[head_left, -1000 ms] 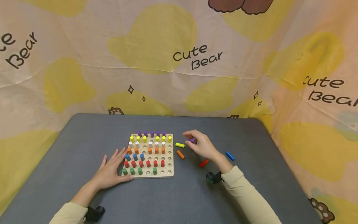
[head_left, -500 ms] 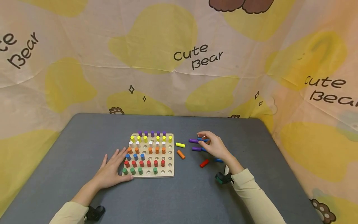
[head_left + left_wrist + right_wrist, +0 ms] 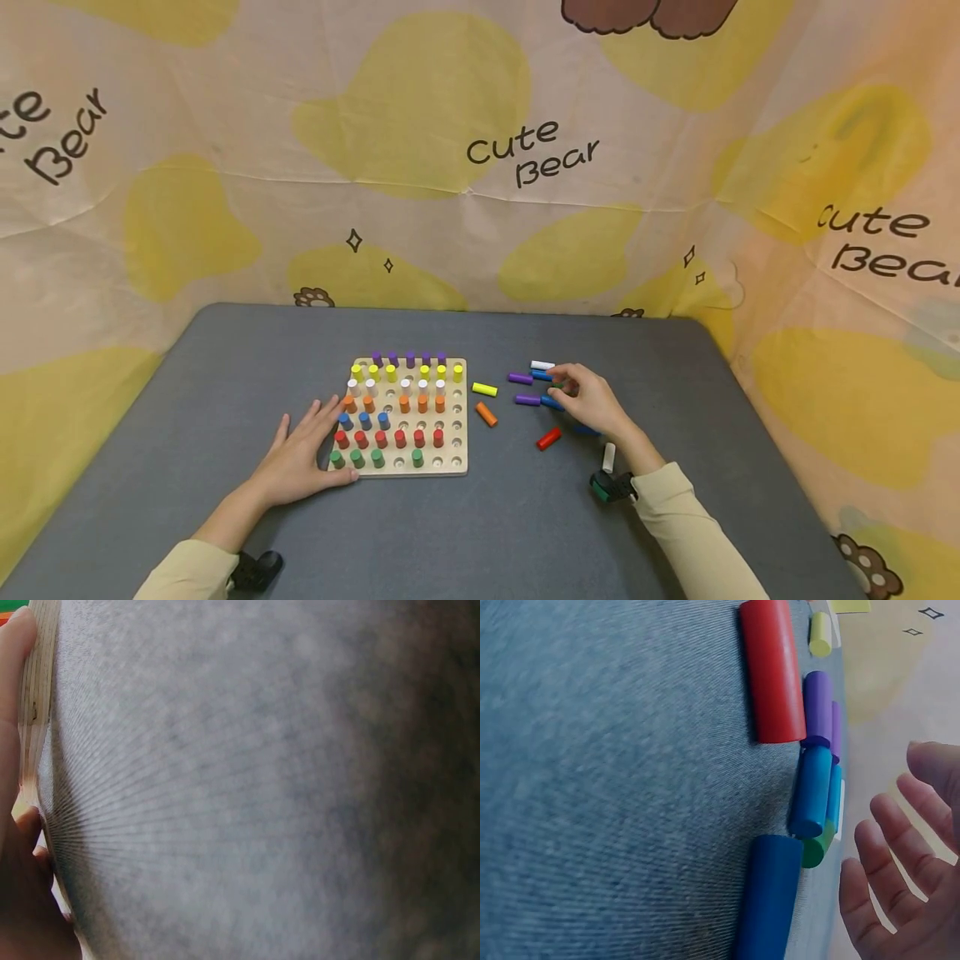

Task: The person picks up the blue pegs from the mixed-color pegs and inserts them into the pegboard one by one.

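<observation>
In the head view a wooden pegboard (image 3: 459,429) bears upright pegs in colour rows, from purple at the back to green in front. My left hand (image 3: 298,457) rests against its left side, fingers spread and thumb at the near corner. To the right of the board, my right hand (image 3: 592,402) hovers over loose pegs, thumb and fingers apart with nothing between them. Closest to it are a green peg (image 3: 815,851), partly hidden, and a blue peg (image 3: 811,793). Purple pegs (image 3: 527,400) lie just left of these.
Between board and right hand lie a yellow peg (image 3: 484,389) and an orange peg (image 3: 486,414). A red peg (image 3: 549,439) is nearer me. One white peg (image 3: 542,365) lies behind; another white peg (image 3: 608,457) is beside the right wrist. A printed cloth (image 3: 465,250) hangs behind the grey table (image 3: 420,542).
My right hand has moved rightward, away from the board and past the purple pegs, uncovering white, blue and purple pegs. The left hand stays at the board.
</observation>
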